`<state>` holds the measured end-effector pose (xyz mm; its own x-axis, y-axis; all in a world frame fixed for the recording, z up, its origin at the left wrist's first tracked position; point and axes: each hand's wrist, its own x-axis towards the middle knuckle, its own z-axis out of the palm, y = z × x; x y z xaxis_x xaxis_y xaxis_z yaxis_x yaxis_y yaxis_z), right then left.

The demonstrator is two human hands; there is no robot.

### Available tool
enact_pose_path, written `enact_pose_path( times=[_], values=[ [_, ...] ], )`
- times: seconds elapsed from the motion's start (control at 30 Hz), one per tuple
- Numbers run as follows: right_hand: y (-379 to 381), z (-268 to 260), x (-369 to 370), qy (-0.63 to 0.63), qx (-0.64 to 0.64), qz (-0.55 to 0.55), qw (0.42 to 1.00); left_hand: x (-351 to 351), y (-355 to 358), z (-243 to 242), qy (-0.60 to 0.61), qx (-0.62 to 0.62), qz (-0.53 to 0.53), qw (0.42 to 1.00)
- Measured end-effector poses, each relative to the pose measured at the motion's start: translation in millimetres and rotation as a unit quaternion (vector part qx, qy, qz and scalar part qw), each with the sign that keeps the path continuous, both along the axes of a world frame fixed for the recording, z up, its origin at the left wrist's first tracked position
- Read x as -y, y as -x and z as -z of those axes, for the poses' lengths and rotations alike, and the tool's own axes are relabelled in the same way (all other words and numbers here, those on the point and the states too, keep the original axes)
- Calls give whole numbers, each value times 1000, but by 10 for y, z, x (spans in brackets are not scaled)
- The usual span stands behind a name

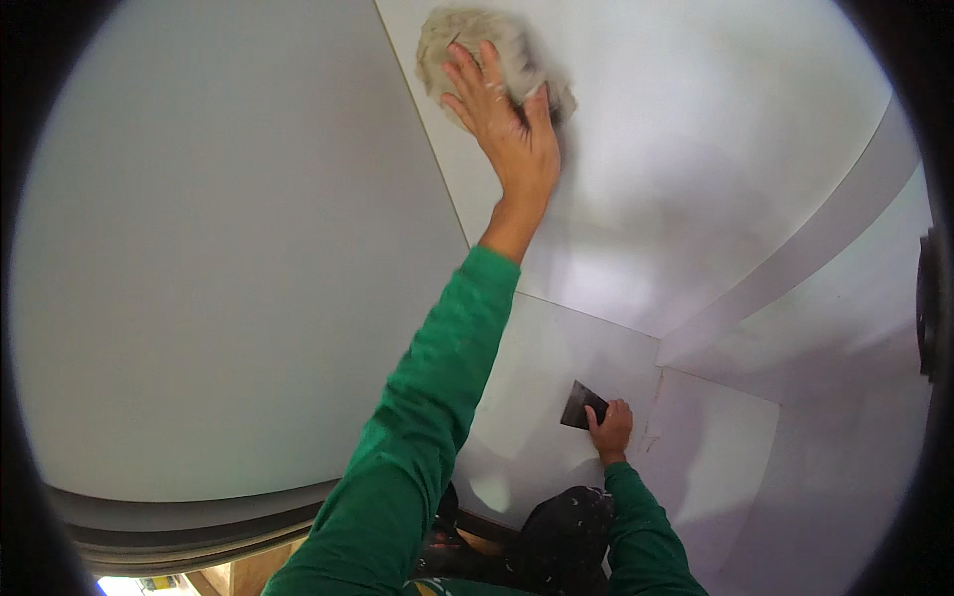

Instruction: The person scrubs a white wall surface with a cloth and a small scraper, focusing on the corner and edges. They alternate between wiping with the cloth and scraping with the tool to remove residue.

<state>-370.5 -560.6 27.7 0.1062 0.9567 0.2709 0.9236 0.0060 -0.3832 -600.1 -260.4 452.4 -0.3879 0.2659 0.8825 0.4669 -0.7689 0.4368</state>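
Note:
My left hand (507, 130) presses a fluffy cream-coloured pad or cloth (477, 37) against a white panel, its fingers spread over the material. Whether it is a fleece, a sponge or a rag cannot be told. Lower down, my right hand (615, 428) grips a dark, flat scraper blade (580, 406) by its right side, thumb on its face. The blade is over a lower white panel (544, 328). Both arms wear green sleeves.
A large grey-white panel (223, 261) fills the left side. A curved white ledge (805, 253) runs along the right, with a dark object (926, 305) at the far right edge. Layered dark edging (201, 521) lies at the lower left. My paint-specked dark trousers (570, 521) are below.

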Motion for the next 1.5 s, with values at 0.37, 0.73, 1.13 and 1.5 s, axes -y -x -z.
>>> enact_pose_path(
  times=[0.37, 0.73, 1.13, 1.5],
  values=[
    [-9, 115, -61, -23, -3, -16, 1000, -190, -215, 2517, 242, 171, -100, 950],
    [-16, 18, -38, 2, -26, -12, 1000, -308, -217, 3881, 427, 205, -152, 868],
    [-143, 45, -109, 0, -35, -26, 999, -281, -185, 3479, 356, 139, -223, 897],
    [168, 46, -166, -15, -42, -46, 998, 137, 686, 3632, 478, 105, -96, 867]
  ],
)
